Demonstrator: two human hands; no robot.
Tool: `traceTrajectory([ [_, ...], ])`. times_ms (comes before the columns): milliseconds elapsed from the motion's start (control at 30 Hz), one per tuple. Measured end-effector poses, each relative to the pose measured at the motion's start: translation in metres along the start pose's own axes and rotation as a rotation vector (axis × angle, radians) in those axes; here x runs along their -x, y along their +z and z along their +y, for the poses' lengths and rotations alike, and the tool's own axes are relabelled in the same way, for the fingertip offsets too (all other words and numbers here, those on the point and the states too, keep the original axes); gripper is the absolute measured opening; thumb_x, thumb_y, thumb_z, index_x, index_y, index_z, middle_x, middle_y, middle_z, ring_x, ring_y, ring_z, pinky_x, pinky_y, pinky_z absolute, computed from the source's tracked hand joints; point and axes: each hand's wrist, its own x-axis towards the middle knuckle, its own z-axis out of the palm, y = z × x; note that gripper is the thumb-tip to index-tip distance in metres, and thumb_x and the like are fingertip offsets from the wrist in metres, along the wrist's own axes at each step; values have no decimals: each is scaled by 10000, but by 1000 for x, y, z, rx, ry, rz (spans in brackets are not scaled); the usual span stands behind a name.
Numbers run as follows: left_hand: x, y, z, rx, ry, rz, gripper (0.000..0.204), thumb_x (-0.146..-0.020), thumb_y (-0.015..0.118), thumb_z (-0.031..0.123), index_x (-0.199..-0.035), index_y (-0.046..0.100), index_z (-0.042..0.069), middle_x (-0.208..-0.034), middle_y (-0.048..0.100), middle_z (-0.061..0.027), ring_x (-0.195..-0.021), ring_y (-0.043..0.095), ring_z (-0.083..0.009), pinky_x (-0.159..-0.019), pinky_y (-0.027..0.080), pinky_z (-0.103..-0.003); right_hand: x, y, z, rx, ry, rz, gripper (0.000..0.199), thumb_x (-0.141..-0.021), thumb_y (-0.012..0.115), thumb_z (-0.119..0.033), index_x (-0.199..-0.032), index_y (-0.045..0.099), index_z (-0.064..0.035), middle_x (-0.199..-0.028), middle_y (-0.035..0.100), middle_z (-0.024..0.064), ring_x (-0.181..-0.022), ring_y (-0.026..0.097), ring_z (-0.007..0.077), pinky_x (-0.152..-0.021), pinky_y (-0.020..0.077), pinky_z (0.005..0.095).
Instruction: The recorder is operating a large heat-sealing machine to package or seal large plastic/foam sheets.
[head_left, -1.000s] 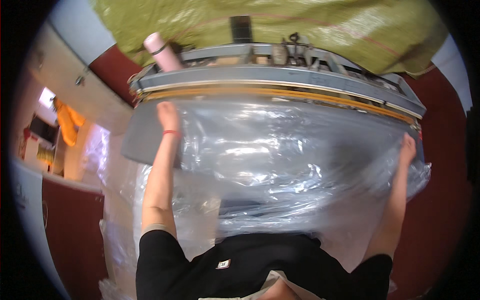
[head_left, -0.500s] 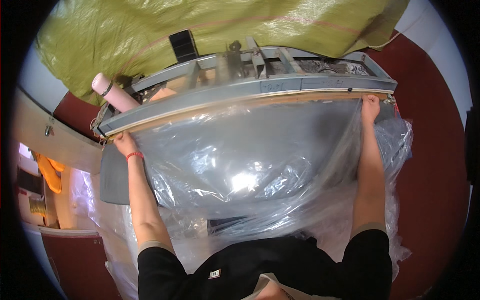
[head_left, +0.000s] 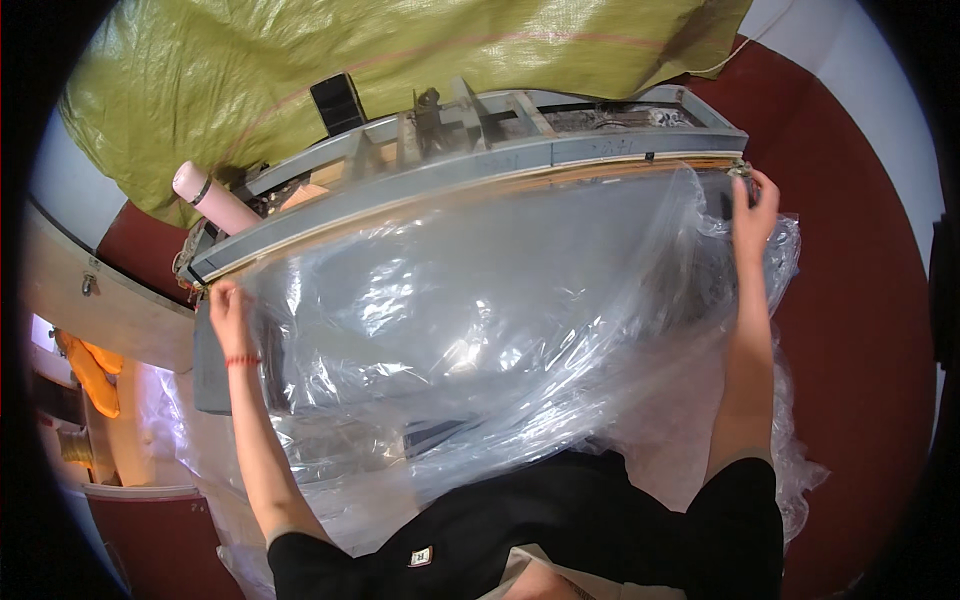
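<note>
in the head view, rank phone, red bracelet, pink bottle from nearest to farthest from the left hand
From the left hand:
1. Red bracelet: on that hand's own wrist.
2. Pink bottle: beyond the hand, at the left end of the metal frame.
3. Phone: farther off, right of the bottle, by the frame's far side.

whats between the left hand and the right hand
In the head view, clear plastic sheeting stretches between the left hand and right hand, spread over a grey surface.
</note>
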Motion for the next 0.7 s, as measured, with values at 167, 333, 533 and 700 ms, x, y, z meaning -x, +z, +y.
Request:
traceTrajectory([
  [167, 99, -76, -1, -224, 145, 390, 107, -828, 452, 81, -906, 477, 12, -880, 486, -60, -850, 466, -150, -765, 372, -271, 38, -56, 99, 653, 274, 238, 544, -736, 574, -451, -1040, 541, -1, -1053, 532, 172, -993, 480, 326, -856, 353, 427],
  [333, 237, -11, 17, -557, 190, 39, 342, -770, 491, 75, -1098, 441, -9, -1157, 416, -169, -1078, 381, -311, -945, 270, -401, 64, -59, 131, 460, 426, -129, 409, -752, 575, -388, -905, 596, -9, -960, 578, 177, -902, 539, 326, -756, 417, 404],
  [533, 310, 62, 17, -307, 266, -1313, 214, -755, 599, 170, -919, 534, 50, -828, 565, -72, -809, 551, -209, -851, 384, -366, 24, -10, 69, -113, 296, -43, 262, -805, 535, -257, -877, 568, -7, -805, 594, 172, -723, 561, 273, -675, 418, 326],
  [700, 207, -30, 38, 274, -398, -384, 207, -863, 445, 291, -754, 506, 126, -744, 518, 1, -664, 466, -84, -610, 418, -259, -26, 5, -65, -455, 320, -582, 316, -788, 573, -309, -918, 568, -20, -763, 586, 42, -705, 535, 142, -642, 417, 271],
])
